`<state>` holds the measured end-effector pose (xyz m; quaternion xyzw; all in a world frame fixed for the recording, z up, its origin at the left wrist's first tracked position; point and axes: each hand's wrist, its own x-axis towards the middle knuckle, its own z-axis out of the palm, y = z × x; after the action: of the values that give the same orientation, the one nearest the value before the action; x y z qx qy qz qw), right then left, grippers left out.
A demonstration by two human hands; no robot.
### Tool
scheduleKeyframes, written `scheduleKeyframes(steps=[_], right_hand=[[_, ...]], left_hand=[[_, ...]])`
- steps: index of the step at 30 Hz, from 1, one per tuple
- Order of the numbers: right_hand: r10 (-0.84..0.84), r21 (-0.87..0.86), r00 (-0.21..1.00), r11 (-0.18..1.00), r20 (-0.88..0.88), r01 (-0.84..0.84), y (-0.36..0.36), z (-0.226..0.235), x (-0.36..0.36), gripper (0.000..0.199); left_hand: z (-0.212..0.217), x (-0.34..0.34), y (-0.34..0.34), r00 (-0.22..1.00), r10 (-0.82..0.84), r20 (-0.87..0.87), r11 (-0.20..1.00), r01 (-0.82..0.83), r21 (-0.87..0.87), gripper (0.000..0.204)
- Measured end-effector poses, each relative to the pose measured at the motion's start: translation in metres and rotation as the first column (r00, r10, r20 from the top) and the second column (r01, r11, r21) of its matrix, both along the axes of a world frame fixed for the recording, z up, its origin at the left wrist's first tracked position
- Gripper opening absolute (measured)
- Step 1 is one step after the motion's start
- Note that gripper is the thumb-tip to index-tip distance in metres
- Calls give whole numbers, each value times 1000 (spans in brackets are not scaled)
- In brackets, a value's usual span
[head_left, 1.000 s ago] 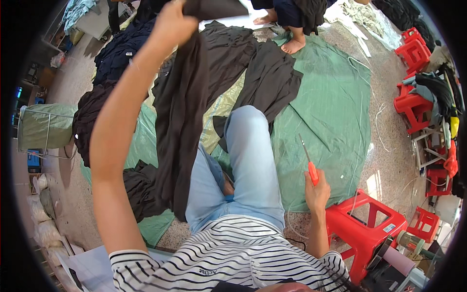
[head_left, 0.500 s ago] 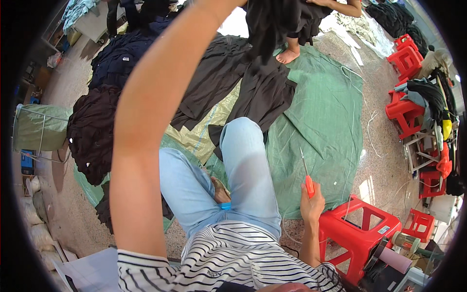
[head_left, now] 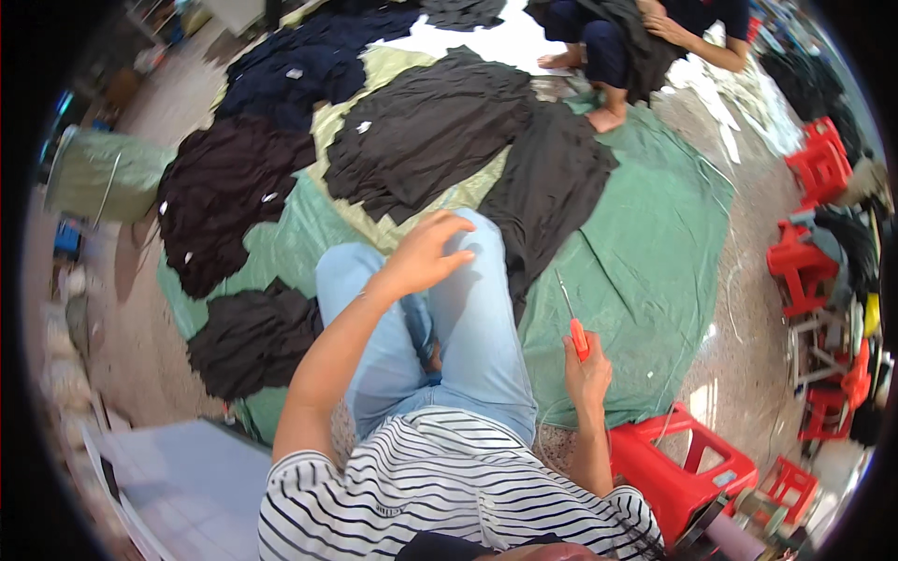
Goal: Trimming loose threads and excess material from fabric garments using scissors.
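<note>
Green tarp (head_left: 645,252) covers the floor, dark garments (head_left: 426,131) spread across it; left hand (head_left: 426,252) hovers empty, fingers loosely spread, over the knee — right hand (head_left: 587,374) grips an orange-handled tool (head_left: 572,323).

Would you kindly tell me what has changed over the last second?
The left hand let go of the dark garment it held high and came down over the knee, empty. The right hand stayed low, its grip on the orange-handled tool unchanged. The green tarp stayed put.

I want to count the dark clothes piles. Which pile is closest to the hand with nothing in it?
The black garment beside the raised knee, just past the left hand. The other piles lie farther off on the green tarp.
</note>
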<state>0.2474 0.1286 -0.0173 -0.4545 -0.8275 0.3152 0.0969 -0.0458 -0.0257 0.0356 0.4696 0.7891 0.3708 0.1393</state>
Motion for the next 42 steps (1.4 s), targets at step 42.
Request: scheduleKeyframes(steps=[42], right_hand=[[104,291,950,957,-293,-15,-31,34,-63,44]], left_hand=[[-44,64,-179,685,585,-434,754,-656,-20,26]])
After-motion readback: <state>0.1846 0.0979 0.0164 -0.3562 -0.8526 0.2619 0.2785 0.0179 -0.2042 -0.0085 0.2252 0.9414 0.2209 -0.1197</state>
